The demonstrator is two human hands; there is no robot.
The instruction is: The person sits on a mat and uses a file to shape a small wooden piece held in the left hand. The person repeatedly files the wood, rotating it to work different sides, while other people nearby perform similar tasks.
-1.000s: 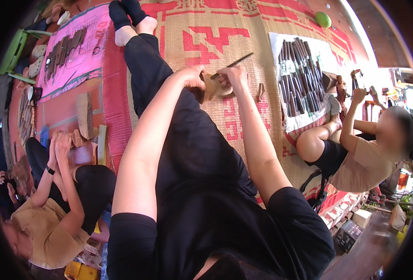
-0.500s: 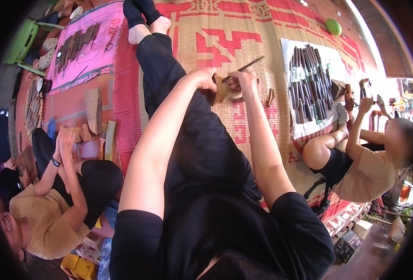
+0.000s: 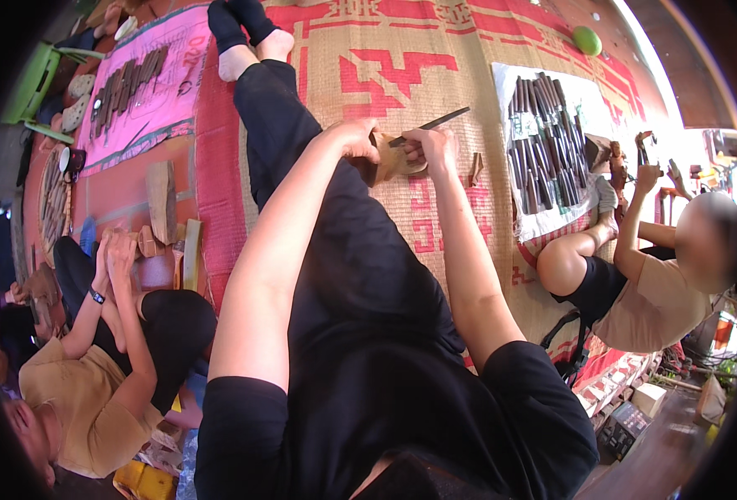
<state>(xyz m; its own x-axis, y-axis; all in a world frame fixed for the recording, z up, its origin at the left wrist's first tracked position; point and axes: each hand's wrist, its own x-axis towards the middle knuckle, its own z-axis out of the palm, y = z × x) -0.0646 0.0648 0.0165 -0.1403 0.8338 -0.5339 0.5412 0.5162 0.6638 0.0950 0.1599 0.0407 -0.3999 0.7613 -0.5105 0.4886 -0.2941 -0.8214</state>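
My left hand (image 3: 357,140) is closed around one side of a pale wooden piece (image 3: 392,157), which lies by my outstretched leg, above the woven mat. My right hand (image 3: 432,147) grips a slim, dark, flat carving tool (image 3: 442,120). One end of the tool points up and right, away from the wood; the other reaches to the wood's upper edge. My fingers hide part of the wooden piece, so its full shape is not visible. A small brown wooden piece (image 3: 476,169) rests on the mat right of my right hand.
Many dark-handled tools (image 3: 543,142) lie in rows on a white sheet (image 3: 528,228) to the right; others lie on a pink sheet (image 3: 168,92) at far left. People sit on both sides. Wood blocks (image 3: 161,202) stand at left, and a green ball-like object (image 3: 587,40) lies at far right.
The dark tool has turned in my right hand, showing a broader side, and its lower end now appears over the wood. The whole view has shifted slightly.
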